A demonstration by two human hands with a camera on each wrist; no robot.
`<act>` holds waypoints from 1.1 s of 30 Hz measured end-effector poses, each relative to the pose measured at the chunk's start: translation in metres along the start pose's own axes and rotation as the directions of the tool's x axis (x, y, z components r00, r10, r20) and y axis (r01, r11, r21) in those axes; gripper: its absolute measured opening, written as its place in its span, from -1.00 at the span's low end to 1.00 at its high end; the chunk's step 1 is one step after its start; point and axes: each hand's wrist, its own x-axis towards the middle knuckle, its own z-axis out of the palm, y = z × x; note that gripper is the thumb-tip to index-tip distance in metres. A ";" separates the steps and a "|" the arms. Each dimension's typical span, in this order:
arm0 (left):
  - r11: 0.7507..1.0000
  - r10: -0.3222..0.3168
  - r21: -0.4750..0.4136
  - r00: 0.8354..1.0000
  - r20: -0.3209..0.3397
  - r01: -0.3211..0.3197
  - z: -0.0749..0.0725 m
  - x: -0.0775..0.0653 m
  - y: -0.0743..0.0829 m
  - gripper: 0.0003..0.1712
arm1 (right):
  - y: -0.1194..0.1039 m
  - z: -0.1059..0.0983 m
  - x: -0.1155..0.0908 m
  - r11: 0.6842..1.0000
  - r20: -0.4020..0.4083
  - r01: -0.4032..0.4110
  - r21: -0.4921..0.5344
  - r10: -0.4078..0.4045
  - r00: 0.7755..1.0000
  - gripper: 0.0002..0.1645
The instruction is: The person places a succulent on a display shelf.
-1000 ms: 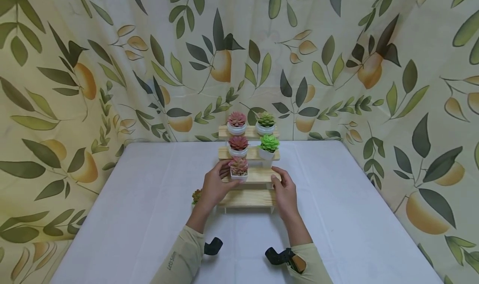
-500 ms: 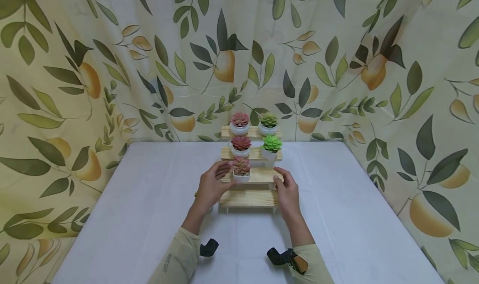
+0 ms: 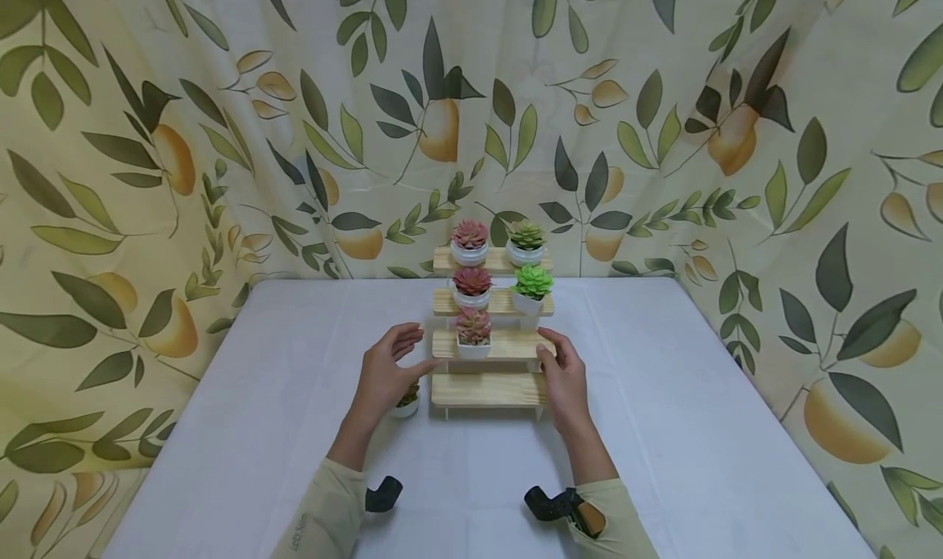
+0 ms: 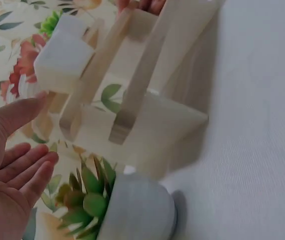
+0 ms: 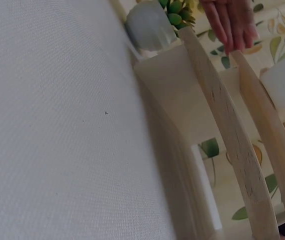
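A tiered wooden display stand [image 3: 486, 391] with white side supports stands on the table. On its second step from the front, at the left, sits a pinkish artificial succulent [image 3: 474, 334] in a square white pot. My left hand [image 3: 381, 379] is apart from that pot, just left of the stand, fingers extended and holding nothing. Below it a green-brown succulent [image 4: 132, 207] in a round white pot rests on the table, partly hidden by the hand in the head view. My right hand [image 3: 567, 383] grips the right end of the stand's second step between thumb and fingers.
Higher steps bear a dark red succulent [image 3: 471, 285], a bright green one [image 3: 531, 287], a pink one [image 3: 469, 241] and a pale green one [image 3: 525, 241]. A white cloth covers the table [image 3: 663, 428]. A leaf-patterned curtain [image 3: 501, 133] hangs behind.
My left hand has let go of the pinkish succulent's pot and drawn back to the left, bringing the potted succulent on the table into view. The right hand stays at the stand.
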 end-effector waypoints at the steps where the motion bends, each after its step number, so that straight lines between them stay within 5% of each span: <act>1: 1.000 -0.007 0.000 1.000 -0.002 0.007 -0.003 -0.001 -0.002 -0.25 | 0.000 0.000 0.000 1.000 -0.002 -0.001 0.000 0.001 1.000 -0.58; 17: 0.994 -0.107 0.019 0.994 0.017 0.107 -0.038 -0.031 -0.027 -0.28 | 0.002 0.000 0.000 1.000 0.016 0.006 0.003 -0.006 1.000 -0.54; 33: 0.978 -0.173 0.129 0.983 0.069 0.163 -0.038 -0.046 -0.040 -0.09 | 0.000 0.002 0.000 1.000 0.004 -0.003 -0.001 0.003 1.000 -0.56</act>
